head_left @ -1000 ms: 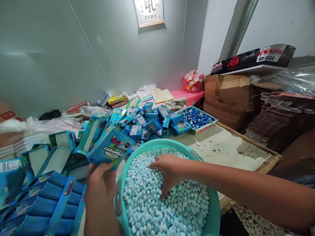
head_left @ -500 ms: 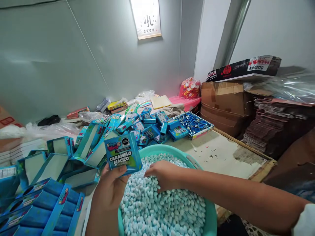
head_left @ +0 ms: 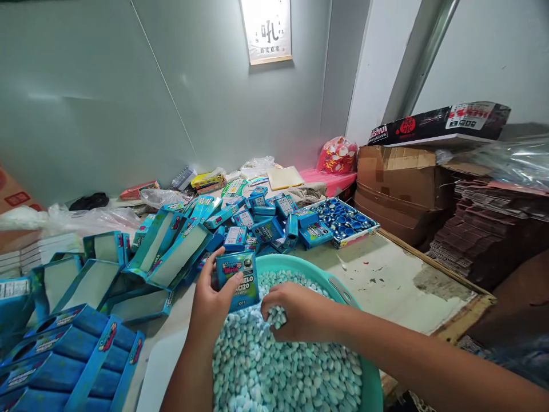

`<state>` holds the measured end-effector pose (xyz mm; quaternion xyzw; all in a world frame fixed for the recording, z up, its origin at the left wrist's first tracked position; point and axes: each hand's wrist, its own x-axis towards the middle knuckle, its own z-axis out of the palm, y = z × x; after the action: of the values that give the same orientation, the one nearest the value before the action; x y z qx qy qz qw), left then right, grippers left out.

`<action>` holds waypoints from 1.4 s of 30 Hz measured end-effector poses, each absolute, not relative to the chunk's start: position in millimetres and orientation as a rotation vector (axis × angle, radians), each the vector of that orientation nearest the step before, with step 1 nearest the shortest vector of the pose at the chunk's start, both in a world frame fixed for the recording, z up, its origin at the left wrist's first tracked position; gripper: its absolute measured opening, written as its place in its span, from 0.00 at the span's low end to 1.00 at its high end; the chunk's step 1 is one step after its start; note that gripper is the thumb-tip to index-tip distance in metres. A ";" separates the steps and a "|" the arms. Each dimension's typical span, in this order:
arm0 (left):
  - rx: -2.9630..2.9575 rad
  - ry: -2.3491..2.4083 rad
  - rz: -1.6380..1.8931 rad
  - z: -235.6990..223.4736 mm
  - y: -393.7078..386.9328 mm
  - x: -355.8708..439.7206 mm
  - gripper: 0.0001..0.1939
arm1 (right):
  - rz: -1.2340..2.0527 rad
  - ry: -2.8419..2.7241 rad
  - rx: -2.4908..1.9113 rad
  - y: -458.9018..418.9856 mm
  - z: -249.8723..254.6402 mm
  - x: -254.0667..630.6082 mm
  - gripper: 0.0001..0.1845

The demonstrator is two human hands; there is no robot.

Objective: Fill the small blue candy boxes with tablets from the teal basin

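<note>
A small blue candy box [head_left: 235,290] with printed lettering stands upright in my left hand [head_left: 214,297], the thumb across its front and fingers behind it. Right beside it, my right hand [head_left: 295,313] is curled around a handful of pale blue candies [head_left: 277,316], some showing between the fingers. Both hands are over a turquoise basin [head_left: 372,372] full of the same small oval candies [head_left: 295,372]. Whether the box has anything inside cannot be seen.
Beyond the basin lies a heap of blue candy boxes [head_left: 266,229]. A tray of shiny blue round pieces [head_left: 343,220] sits to its right. Open blue display cartons [head_left: 92,289] crowd the left side. Cardboard boxes [head_left: 397,183] and flat cardboard sheets [head_left: 476,223] are stacked at right.
My right hand has come up out of the candies, now closed around a handful. My left hand has moved the box right, closer to the right hand, and turned it more upright.
</note>
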<state>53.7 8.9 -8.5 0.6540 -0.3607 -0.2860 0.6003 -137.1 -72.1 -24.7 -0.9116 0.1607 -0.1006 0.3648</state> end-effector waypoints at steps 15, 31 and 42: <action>1.613 -1.158 -0.461 -11.6 9.9 44.4 0.29 | -0.371 0.676 -1.724 -57.5 -6.6 -138.1 0.11; 1.438 -1.335 -0.731 -8.9 14.1 7.9 0.13 | -0.856 0.592 -1.109 -68.9 36.9 -119.7 0.14; 1.498 -1.265 -0.716 -17.6 11.8 7.4 0.21 | -1.072 0.612 -1.086 -66.6 17.5 -109.1 0.09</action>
<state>7.4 11.8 -17.6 0.6203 -0.5237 -0.2965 0.5031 -109.1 -66.6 17.5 -0.4839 0.2725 -0.4777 0.6807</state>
